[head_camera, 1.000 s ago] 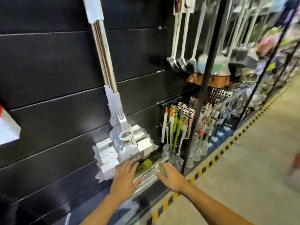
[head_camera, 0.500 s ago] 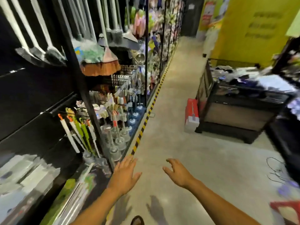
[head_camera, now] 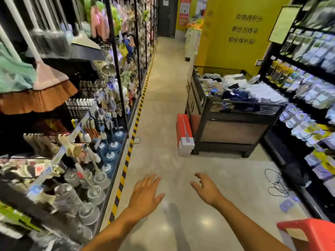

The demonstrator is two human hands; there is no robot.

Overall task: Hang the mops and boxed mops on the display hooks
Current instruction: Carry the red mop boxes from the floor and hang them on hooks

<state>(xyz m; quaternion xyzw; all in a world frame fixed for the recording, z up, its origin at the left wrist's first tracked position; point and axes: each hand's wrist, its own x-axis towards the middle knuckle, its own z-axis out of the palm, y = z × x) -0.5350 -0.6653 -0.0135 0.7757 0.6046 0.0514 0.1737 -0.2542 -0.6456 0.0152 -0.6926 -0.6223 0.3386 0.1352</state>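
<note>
Box (head_camera: 184, 134), red and white, presumably a boxed mop: stood on the floor, touching the left end of the bin (head_camera: 233, 132). Left hand (head_camera: 145, 196), right hand (head_camera: 206, 192): both empty, fingers spread, held low, well short of the bin. Risks judged: the tall box may be toppled if seized by one hand; the cable (head_camera: 275, 185), loose on the floor near the bin's right end, may be caught underfoot.

Grey concrete floor (head_camera: 163, 109), yellow-black striped tape (head_camera: 126, 160) along its left edge, red-and-white boxed mops (head_camera: 184, 134) resting against a black display bin (head_camera: 228, 131) mid-aisle, loose black cable (head_camera: 275, 185) by the right edge, red stool (head_camera: 311, 232) at the near right corner
</note>
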